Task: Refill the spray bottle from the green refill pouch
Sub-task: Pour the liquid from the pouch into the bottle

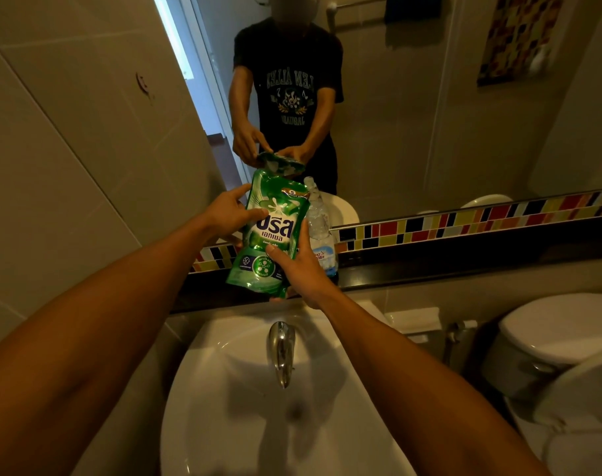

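I hold the green refill pouch (270, 231) upright above the black ledge, in front of the mirror. My left hand (231, 211) grips its upper left edge, thumb across the front. My right hand (301, 267) clasps its lower right side. Behind the pouch stands the clear spray bottle (322, 231) on the ledge, its neck bare with no spray head on it. Most of the bottle's left side is hidden by the pouch.
A white sink (224, 389) with a chrome tap (281, 352) lies below my arms. The black ledge (430, 266) runs under a mosaic tile strip (464, 221) and the mirror. A white toilet (560, 334) stands at the right.
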A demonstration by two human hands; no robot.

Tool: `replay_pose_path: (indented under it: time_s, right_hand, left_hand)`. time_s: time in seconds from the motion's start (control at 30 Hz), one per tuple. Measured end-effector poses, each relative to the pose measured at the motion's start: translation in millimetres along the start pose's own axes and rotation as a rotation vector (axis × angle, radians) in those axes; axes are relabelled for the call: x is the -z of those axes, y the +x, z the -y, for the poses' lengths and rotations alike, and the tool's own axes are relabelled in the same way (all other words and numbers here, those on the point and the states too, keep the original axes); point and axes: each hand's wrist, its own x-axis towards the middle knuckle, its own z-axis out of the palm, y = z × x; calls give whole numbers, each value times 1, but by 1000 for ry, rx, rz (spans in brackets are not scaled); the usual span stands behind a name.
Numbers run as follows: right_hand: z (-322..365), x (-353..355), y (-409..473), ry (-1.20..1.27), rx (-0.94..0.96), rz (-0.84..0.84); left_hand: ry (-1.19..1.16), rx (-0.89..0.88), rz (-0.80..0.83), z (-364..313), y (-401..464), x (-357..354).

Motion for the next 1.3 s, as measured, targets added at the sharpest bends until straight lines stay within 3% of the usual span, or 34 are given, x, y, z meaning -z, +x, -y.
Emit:
replay_pose_path:
  time_s: [0.43,1.3]
  right_hand:
    - [11,-3,-8,98,-101,26]
    - [13,-11,-5,108,-4,-6]
  left_hand:
    - [64,-23,17,-9,3,2]
    - [111,-1,23,-21,7,7]
